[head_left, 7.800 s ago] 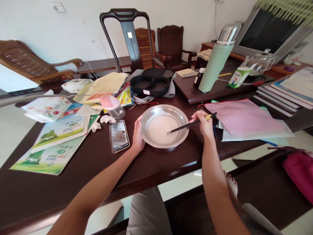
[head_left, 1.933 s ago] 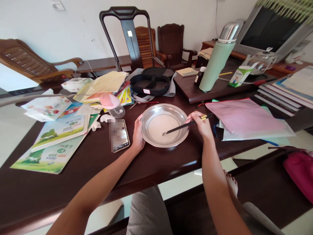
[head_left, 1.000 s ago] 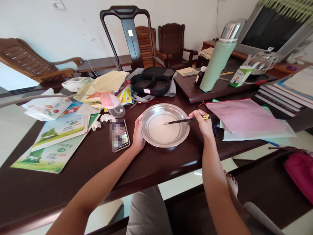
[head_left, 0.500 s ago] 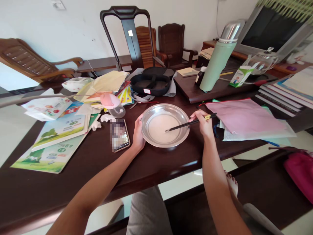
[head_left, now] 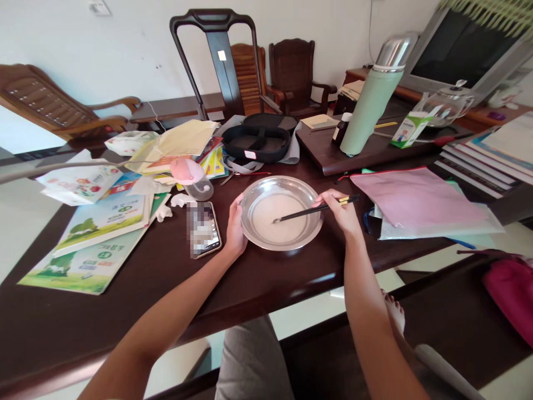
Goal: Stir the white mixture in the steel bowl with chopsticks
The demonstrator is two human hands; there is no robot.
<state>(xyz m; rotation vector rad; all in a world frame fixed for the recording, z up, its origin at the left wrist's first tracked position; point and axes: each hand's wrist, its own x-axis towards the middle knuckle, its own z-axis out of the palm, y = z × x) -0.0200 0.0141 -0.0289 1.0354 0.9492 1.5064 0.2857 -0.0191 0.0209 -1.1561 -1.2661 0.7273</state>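
Note:
A shallow round metal basin point(head_left: 308, 194) stands on the dark wooden table, with a whitish, milky content point(head_left: 277, 214) in its bottom. My left hand point(head_left: 237, 226) grips the basin's left rim, thumb at the top edge and the fingers partly hidden against its outer side. My right hand point(head_left: 338, 208) is closed around black chopsticks with gold-coloured ends point(head_left: 302, 213) at the right rim. They slant down to the left, and their tips touch or dip into the whitish content near the middle. Whether the tips reach the bottom I cannot tell.
Left of the basin lie a phone point(head_left: 205, 229), crumpled tissues point(head_left: 163, 213), a pink-topped cup point(head_left: 191, 175) and booklets point(head_left: 83, 266). Behind it sits an open black case point(head_left: 256, 145). A green thermos point(head_left: 372, 105) and a pink zip pouch point(head_left: 416, 194) are to the right.
My right hand has shifted slightly left, carrying the chopsticks with it, so their tips now sit farther left in the whitish content. My left hand and the basin stay in place.

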